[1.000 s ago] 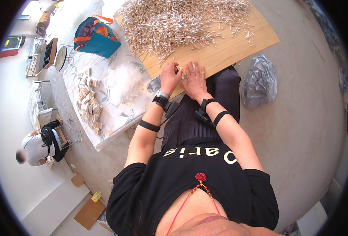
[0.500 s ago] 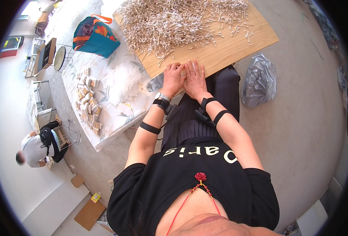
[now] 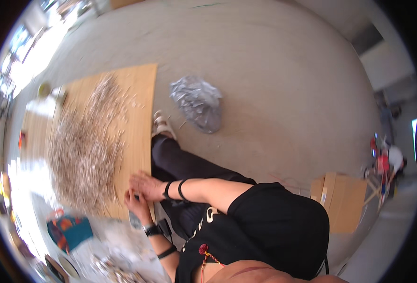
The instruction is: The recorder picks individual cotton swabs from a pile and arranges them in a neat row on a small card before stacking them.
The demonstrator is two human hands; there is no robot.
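A large heap of cotton swabs [image 3: 83,155] is spread over a light wooden board [image 3: 141,104], with loose ones scattered toward its right side. My right hand [image 3: 147,186] lies palm down on the board's near edge, its fingers stretched out. Right beside it, my left hand [image 3: 139,205] rests at the same edge with bent fingers, close to the right fingertips. Whatever the left fingers press on is hidden by the hands and by motion blur.
A crumpled grey plastic bag [image 3: 199,104] lies on the floor right of the board. A teal bag [image 3: 71,233] stands at lower left, near blurred small packs [image 3: 116,270]. Toward the right are a cardboard box [image 3: 344,202] and another person [image 3: 393,159].
The whole view has swung to the right, so the board and both hands now appear farther left. Both hands stay together at the board's edge.
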